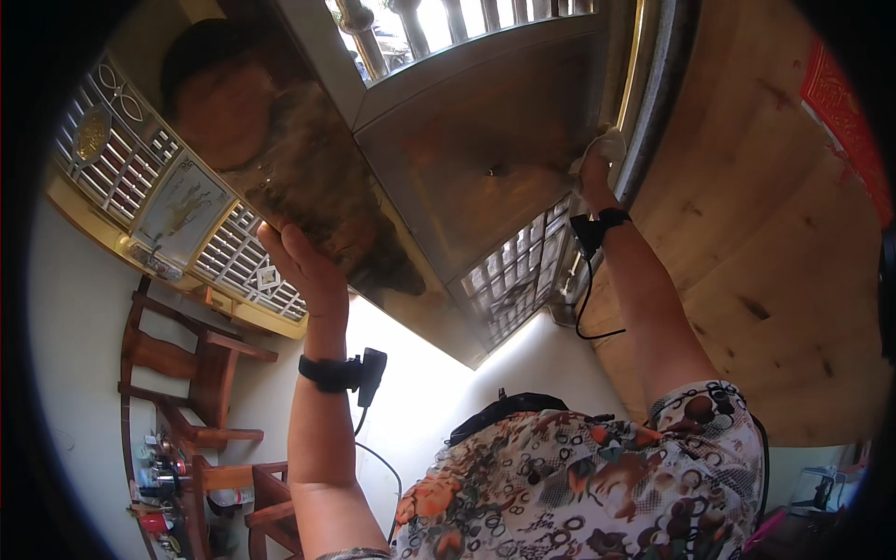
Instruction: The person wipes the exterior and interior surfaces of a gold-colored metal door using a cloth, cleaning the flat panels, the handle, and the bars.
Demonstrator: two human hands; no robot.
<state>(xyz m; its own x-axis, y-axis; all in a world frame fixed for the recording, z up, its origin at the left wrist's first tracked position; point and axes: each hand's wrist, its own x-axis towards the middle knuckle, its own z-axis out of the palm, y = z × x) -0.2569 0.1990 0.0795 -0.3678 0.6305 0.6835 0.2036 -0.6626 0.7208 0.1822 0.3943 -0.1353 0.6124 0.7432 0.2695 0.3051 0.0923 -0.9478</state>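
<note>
A polished brown metal door (483,150) stands open in front of me, with barred openings at its top and bottom. Its shiny surface mirrors a blurred figure. My left hand (306,269) grips the door's free edge, fingers wrapped at the rim. On the opposite side of the door, my right hand (596,173) presses a whitish cloth (612,145) near the frame (654,105). Part of that cloth is hidden by the hand. Each wrist wears a black strap with a small cabled device.
Decorative metal grillwork (185,199) spans the left side. Wooden chairs (203,364) stand at lower left beside a table holding bottles and small items (161,476). To the right is a large wooden panel (742,231) with red patterned paper (840,119).
</note>
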